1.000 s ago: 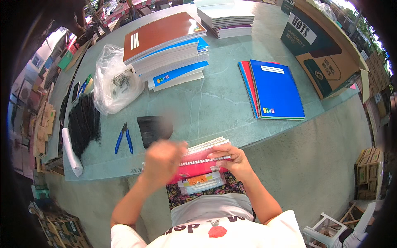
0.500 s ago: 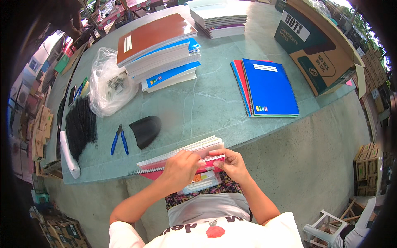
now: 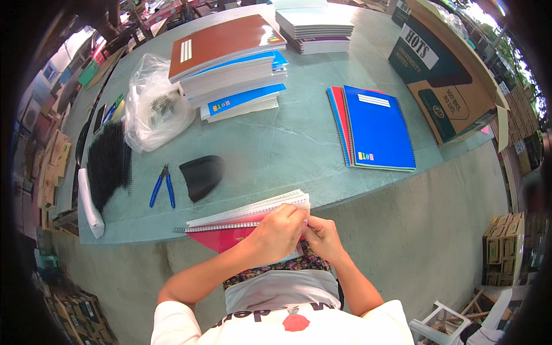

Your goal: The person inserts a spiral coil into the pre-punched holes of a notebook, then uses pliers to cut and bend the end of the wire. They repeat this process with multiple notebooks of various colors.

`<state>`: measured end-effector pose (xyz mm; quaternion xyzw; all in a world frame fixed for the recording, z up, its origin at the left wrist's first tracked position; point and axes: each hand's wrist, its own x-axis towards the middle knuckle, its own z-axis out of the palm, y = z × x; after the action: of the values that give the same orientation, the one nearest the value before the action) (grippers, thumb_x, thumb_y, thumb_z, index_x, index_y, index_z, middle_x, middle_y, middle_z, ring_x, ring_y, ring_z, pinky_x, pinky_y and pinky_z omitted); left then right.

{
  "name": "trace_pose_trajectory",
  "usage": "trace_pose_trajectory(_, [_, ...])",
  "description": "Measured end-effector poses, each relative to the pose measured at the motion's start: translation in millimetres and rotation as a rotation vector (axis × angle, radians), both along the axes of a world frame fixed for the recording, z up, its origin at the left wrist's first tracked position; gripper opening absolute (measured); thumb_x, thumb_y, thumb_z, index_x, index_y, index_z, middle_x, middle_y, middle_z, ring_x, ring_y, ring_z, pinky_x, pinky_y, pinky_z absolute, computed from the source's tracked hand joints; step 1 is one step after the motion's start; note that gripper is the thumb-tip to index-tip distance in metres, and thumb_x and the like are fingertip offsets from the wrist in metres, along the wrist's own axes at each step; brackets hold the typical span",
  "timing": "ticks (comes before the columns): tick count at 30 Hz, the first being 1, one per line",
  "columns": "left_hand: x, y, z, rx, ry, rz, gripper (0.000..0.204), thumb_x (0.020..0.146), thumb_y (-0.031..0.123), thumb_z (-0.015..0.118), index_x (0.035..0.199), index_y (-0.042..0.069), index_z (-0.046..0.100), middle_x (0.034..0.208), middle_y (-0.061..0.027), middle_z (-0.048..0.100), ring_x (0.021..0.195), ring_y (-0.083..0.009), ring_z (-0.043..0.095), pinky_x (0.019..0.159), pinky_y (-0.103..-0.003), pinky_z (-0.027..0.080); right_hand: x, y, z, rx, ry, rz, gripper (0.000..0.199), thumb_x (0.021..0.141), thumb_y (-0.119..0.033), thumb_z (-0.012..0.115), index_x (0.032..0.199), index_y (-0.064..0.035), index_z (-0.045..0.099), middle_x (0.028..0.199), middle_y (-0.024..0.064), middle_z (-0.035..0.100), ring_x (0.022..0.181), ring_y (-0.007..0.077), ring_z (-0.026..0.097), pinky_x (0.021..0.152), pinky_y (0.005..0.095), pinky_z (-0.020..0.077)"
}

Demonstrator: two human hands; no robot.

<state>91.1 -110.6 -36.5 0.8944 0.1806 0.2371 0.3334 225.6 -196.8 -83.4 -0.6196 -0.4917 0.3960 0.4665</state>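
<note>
Left hand (image 3: 277,234) palm-down, right hand (image 3: 324,238) alongside, you're gripping the pink notebook (image 3: 214,237) with curled fingers at the desk's (image 3: 259,158) near edge!

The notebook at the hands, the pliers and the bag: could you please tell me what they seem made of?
Notebook: paper, by its thin whitish leaves; smooth red cover, card or plastic. Pliers: blue grips, probably plastic or rubber, by their even colour; dark tips, likely metal. Bag: shiny plastic, crinkled and see-through.

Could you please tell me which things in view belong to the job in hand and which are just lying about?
Job, apparently: pink notebook with wire coil, at left hand and right hand; perhaps blue pliers.
Untouched, seemingly just lying about: cardboard box, white stool, blue notebook.
</note>
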Motion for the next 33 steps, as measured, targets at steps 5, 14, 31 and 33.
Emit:
trace_pose_trajectory(5, [-4,2,-6,0.122,0.001,0.064,0.029,0.064,0.001,0.064,0.092,0.0,0.058,0.085,-0.0147,0.055,0.079,-0.0316,0.053,0.07,-0.038,0.047,-7,2,-1,0.044,-0.101,-0.022,0.021,0.082,-0.011,0.061,0.1,-0.0017,0.063,0.077,0.0168,0.061,0.067,0.0212,0.062,0.063,0.032,0.0481])
trace_pose_trajectory(14, [-180,127,25,-0.042,0.401,0.895,0.056,0.065,0.027,0.076,0.11,0.001,0.057,0.099,-0.0218,0.061,0.096,-0.0333,0.058,0.082,-0.041,0.046,35,17,24,-0.071,0.145,0.253,0.028,0.078,-0.005,0.07,0.105,0.0028,0.063,0.097,0.0088,0.067,0.083,0.012,0.061,0.075,0.0281,0.0491])
trace_pose_trajectory(31, [-229,-28,26,-0.8,0.239,0.746,0.042,0.078,0.019,0.05,0.117,0.004,0.047,0.088,-0.0069,0.058,0.079,-0.0163,0.055,0.07,-0.031,0.044,-167,119,38,0.14,-0.419,0.714,0.02,0.076,-0.01,0.063,0.094,-0.0034,0.064,0.08,0.0182,0.065,0.073,0.0349,0.063,0.067,0.044,0.0488])
trace_pose_trajectory(33, [-229,-34,19,-0.989,0.233,0.692,0.048,0.078,0.022,0.05,0.122,0.005,0.044,0.093,-0.0078,0.058,0.082,-0.0165,0.055,0.073,-0.03,0.044,-170,118,39,0.15,-0.383,0.697,0.02,0.075,-0.009,0.063,0.095,-0.0059,0.066,0.084,0.0177,0.065,0.075,0.0344,0.063,0.066,0.0429,0.0489])
